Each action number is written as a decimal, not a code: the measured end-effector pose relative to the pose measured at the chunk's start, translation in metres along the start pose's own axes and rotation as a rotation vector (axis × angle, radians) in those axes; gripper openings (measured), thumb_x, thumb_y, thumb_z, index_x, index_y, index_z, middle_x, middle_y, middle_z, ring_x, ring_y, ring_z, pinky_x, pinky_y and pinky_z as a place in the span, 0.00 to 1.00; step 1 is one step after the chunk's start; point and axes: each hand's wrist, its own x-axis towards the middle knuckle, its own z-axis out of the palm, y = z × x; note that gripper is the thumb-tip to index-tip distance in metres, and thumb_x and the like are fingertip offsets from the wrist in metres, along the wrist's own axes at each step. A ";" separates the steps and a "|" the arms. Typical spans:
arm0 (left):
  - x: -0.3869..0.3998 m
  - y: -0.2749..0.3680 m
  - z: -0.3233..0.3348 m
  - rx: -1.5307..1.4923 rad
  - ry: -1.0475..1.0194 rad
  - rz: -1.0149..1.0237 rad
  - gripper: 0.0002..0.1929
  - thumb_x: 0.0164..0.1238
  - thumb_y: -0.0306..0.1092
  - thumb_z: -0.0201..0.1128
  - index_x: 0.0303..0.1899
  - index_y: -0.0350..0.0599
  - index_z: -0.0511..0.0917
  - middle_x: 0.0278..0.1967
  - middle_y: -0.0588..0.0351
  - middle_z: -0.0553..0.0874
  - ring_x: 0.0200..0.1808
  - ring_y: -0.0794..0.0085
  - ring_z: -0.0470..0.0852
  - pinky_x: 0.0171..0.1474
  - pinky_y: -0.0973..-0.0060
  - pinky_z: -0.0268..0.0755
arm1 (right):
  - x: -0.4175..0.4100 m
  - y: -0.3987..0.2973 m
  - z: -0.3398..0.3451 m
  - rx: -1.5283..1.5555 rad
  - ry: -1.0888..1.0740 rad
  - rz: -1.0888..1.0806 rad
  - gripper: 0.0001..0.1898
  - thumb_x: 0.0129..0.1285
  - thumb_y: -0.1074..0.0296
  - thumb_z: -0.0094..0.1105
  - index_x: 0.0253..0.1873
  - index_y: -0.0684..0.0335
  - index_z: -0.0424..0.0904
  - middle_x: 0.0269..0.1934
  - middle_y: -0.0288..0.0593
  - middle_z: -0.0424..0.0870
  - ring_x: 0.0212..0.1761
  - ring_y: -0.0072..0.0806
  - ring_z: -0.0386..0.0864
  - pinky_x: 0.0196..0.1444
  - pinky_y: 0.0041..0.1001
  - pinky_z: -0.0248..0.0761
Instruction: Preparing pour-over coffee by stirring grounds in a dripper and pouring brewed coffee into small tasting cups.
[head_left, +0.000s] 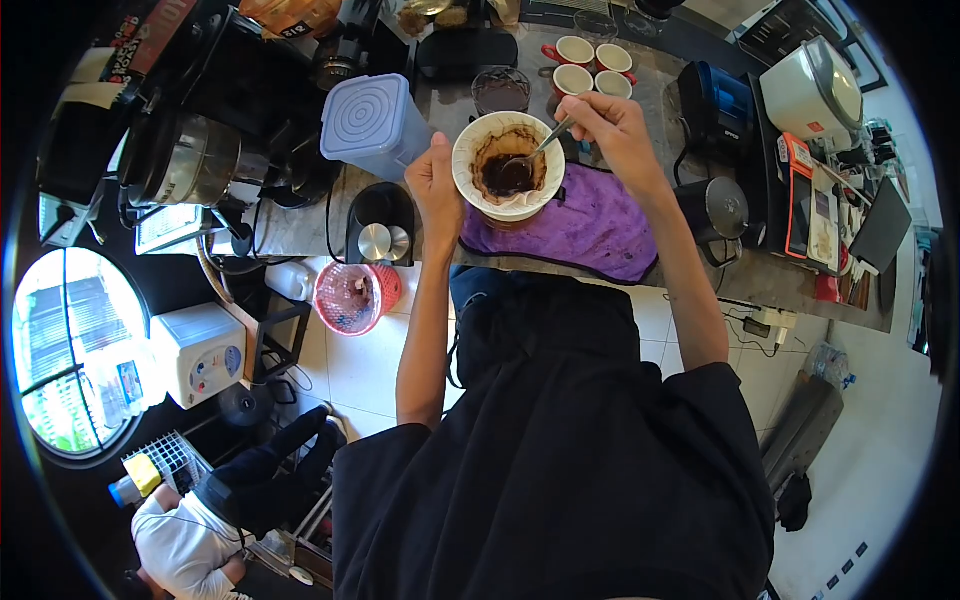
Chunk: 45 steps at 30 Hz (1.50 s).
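A white coffee dripper (551, 191) lined with a paper filter (469, 139) holds wet, dark coffee grounds (506, 178). My left hand (437, 184) grips the dripper at its left side, with the thumb pointing up; the grip is partly hidden. Between the fingers of my right hand (611, 131) is a metal spoon (553, 135), its bowl down in the grounds. A vessel shows just under the dripper, mostly hidden by it. To the right lies a crumpled purple cloth (604, 225) with a dark edge.
Several red cups with pale insides (574, 51) and a glass vessel (501, 91) stand behind the dripper. At left are a lidded plastic container (371, 120) and a black tray with metal weights (375, 241). A black kettle (716, 210) stands right. Another person (187, 532) is lower left.
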 end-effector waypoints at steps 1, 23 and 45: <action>0.001 -0.001 0.000 -0.007 -0.003 0.033 0.25 0.80 0.39 0.52 0.18 0.41 0.70 0.18 0.70 0.70 0.22 0.88 0.61 0.29 0.81 0.56 | -0.002 -0.005 -0.002 0.028 0.014 -0.011 0.13 0.71 0.61 0.58 0.37 0.64 0.86 0.22 0.28 0.74 0.27 0.12 0.68 0.30 0.17 0.59; 0.000 0.000 0.001 -0.010 0.004 0.036 0.25 0.80 0.39 0.52 0.18 0.45 0.71 0.18 0.70 0.71 0.22 0.89 0.63 0.25 0.81 0.54 | 0.000 0.004 0.004 0.028 0.033 0.001 0.13 0.70 0.62 0.59 0.37 0.65 0.85 0.22 0.29 0.74 0.25 0.11 0.67 0.30 0.18 0.59; -0.002 0.008 0.005 0.006 0.019 0.015 0.26 0.81 0.41 0.51 0.16 0.45 0.69 0.17 0.70 0.71 0.21 0.88 0.61 0.27 0.81 0.56 | -0.003 0.003 0.009 -0.018 0.069 -0.070 0.15 0.70 0.61 0.58 0.37 0.67 0.86 0.20 0.30 0.74 0.24 0.13 0.67 0.27 0.20 0.58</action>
